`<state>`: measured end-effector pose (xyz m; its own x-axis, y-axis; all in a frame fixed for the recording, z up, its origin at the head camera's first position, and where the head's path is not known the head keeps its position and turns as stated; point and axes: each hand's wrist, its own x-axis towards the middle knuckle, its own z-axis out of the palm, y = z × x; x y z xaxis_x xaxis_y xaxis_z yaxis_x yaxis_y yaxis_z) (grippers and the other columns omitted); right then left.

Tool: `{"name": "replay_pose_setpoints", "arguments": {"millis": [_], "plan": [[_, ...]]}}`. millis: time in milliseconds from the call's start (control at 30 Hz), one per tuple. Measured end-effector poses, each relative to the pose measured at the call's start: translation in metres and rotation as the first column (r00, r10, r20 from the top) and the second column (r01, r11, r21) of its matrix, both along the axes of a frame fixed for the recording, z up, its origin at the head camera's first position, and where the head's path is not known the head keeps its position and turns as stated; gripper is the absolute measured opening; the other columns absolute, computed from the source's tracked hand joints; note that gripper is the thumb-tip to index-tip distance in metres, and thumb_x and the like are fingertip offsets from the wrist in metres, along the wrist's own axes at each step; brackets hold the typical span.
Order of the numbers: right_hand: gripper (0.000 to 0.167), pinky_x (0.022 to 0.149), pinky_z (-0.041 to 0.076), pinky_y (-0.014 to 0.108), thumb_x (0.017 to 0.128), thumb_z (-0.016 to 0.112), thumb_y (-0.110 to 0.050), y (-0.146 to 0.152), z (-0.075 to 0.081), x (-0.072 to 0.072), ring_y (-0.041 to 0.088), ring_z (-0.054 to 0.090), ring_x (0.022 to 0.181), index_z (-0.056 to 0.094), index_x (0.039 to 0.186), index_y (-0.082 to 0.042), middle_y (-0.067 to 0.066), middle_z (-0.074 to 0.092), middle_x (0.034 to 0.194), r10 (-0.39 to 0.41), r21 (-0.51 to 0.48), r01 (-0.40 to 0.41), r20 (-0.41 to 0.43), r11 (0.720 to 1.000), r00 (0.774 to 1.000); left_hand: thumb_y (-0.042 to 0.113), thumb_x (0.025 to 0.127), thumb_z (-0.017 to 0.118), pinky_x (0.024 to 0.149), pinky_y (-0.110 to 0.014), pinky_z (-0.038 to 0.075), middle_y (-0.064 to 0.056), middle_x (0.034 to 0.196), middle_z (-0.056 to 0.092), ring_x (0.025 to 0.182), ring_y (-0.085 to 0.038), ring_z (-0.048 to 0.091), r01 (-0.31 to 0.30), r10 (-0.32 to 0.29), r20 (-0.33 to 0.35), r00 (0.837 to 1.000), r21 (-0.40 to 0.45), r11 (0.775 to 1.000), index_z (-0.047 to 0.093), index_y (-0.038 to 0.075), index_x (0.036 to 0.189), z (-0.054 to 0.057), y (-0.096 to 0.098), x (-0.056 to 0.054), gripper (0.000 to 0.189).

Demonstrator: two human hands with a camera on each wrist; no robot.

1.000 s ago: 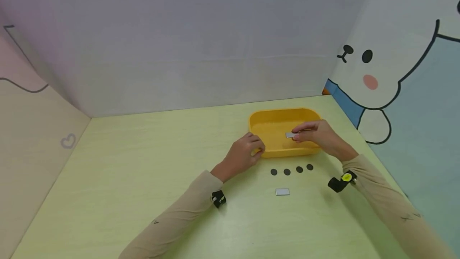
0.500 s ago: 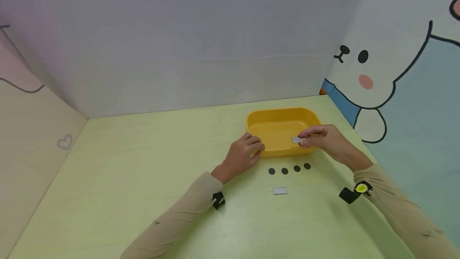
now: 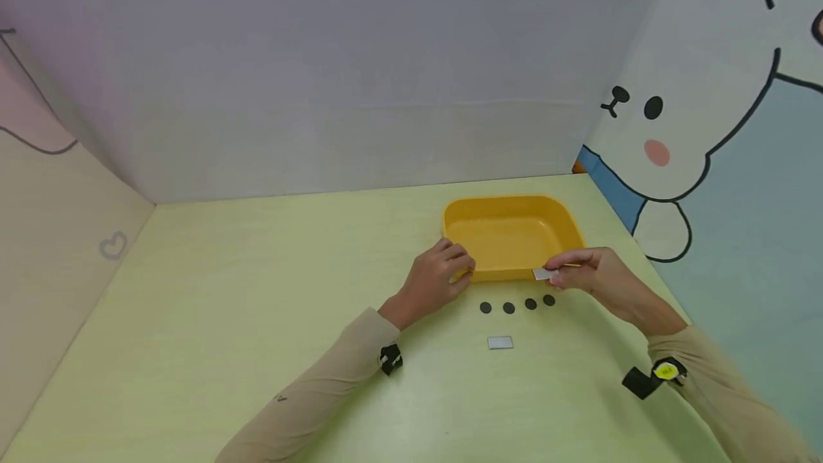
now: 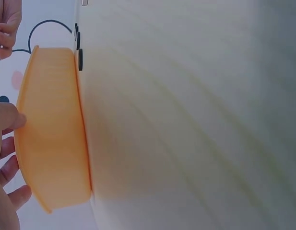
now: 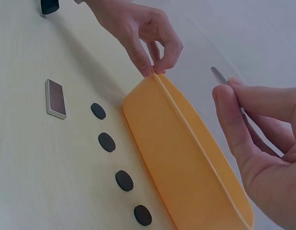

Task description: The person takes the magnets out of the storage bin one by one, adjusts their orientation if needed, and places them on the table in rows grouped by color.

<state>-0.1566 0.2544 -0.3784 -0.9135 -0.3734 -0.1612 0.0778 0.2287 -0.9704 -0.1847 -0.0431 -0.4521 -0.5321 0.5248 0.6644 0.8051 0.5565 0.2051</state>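
A shallow yellow plastic tray point(image 3: 508, 238) stands toward the back right of the table. My left hand point(image 3: 432, 279) pinches its near left rim between thumb and fingers, as the right wrist view also shows. Between the thumb and fingers of my right hand point(image 3: 594, 279) is a small, thin, pale rectangular plate point(image 3: 544, 274), seen nearly edge-on in the right wrist view. This hand is raised by the tray's near right corner. In front of the tray several black round discs point(image 5: 107, 142) lie in a row. A similar silver-edged rectangular plate point(image 3: 500, 342) lies nearer to me.
The pale green table point(image 3: 289, 270) extends widely to the left. A white wall point(image 3: 360, 91) bounds it at the back, and a wall with a cartoon animal point(image 3: 681, 141) stands close on the right. Black straps point(image 3: 390, 359) are on both wrists.
My right hand has moved right and toward me, bringing the pale plate from over the tray's inside to its front rim. The left hand keeps its hold on the tray.
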Motion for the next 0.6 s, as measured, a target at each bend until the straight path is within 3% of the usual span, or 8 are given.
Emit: {"name": "replay_pose_setpoints", "arguments": {"millis": [367,600], "plan": [[0.018,0.077,0.053,0.033,0.09,0.062,-0.003,0.004,-0.007,0.014,0.028,0.067,0.083,0.067,0.106,0.002,0.005,0.069,0.094,0.03,-0.012,-0.029,0.017,0.999,0.999,0.014,0.082,0.071,0.065,-0.02,0.045,0.002,0.088,0.064,0.08,-0.015,0.051,-0.012,0.012,0.013,1.0,0.015,1.0,0.067,0.013,0.082,0.004,0.002,0.003,0.004],[0.017,0.074,0.054,0.031,0.089,0.059,0.003,0.007,-0.01,0.021,0.021,0.067,0.079,0.067,0.105,0.003,0.004,0.069,0.096,0.08,-0.074,-0.079,0.011,0.994,0.997,0.014,0.081,0.072,0.062,-0.019,0.045,0.003,0.088,0.064,0.081,-0.014,0.051,-0.029,0.029,0.026,0.999,0.012,1.0,0.068,0.014,0.082,0.002,0.003,0.004,0.004]]}}
